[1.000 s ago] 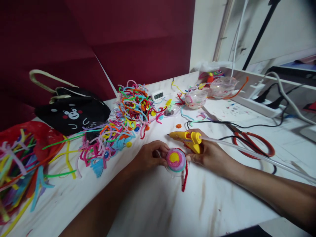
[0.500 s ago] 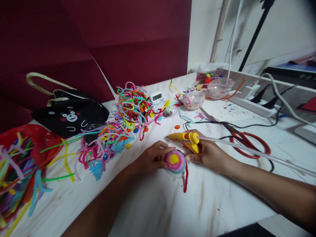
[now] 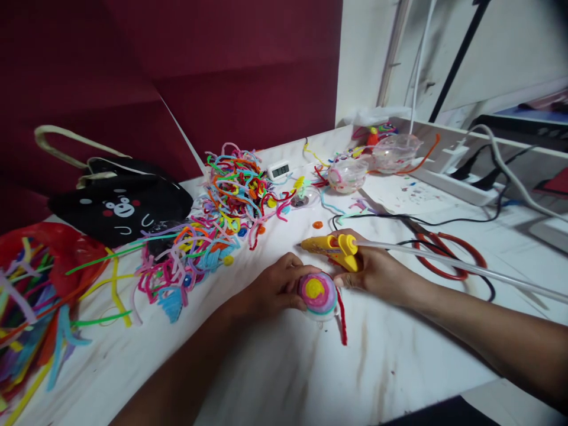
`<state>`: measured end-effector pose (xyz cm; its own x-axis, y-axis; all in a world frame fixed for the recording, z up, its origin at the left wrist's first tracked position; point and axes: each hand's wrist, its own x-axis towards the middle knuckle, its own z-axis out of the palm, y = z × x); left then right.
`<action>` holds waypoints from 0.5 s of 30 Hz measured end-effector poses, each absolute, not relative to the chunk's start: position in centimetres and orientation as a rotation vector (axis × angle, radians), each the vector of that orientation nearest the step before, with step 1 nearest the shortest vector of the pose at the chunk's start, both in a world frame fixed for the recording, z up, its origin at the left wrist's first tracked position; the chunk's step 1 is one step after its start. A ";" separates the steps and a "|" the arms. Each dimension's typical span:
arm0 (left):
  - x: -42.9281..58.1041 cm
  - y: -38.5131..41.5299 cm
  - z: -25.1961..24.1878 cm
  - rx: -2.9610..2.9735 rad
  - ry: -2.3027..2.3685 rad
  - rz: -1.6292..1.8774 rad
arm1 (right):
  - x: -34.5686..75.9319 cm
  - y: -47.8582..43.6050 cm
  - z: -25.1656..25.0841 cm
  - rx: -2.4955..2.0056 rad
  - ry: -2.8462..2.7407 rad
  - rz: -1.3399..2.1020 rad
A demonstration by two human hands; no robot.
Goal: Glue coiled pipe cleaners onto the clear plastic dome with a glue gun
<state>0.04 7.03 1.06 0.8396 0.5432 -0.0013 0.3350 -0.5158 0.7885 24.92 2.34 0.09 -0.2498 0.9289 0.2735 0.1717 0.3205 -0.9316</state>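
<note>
My left hand point(image 3: 284, 283) grips the left side of a small clear dome point(image 3: 317, 296), its top covered with coiled pipe cleaner in yellow, pink, purple and teal. From the dome's right side a loose red pipe cleaner point(image 3: 342, 322) hangs toward the tabletop. In my right hand point(image 3: 370, 269) is a yellow glue gun point(image 3: 332, 247), its nozzle pointing left beyond the dome. A long clear glue stick point(image 3: 421, 251) sticks out of the gun's back. The fingertips of my right hand are close to the dome's right edge; whether they touch it I cannot tell.
Tangled pipe cleaners point(image 3: 233, 183) lie at the back left, beside a black bag point(image 3: 146, 207) and a red bag point(image 3: 73, 260) of more strips. Orange-handled scissors point(image 3: 448, 254) and a black cord point(image 3: 426, 225) lie right. Clear bowls point(image 3: 347, 177), a timer point(image 3: 279, 171) and a power strip point(image 3: 470, 189) stand behind.
The dome has turned and tilted slightly in my left hand, and the end of the red pipe cleaner has swung to the right. The glue gun stays in my right hand, hardly moved.
</note>
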 end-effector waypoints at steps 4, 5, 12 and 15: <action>0.2 6.9 1.3 2.164 0.596 0.324 | 25.1 2.3 0.1 -1.039 -1.690 1.037; 0.3 6.9 1.3 2.163 0.583 0.331 | 25.1 2.3 0.1 -1.031 -1.691 1.037; 0.2 6.6 1.7 2.168 0.580 0.305 | 25.1 2.3 0.4 -1.033 -1.719 1.047; 0.1 6.5 1.7 2.208 0.586 0.283 | 25.1 2.4 0.2 -1.031 -1.729 1.033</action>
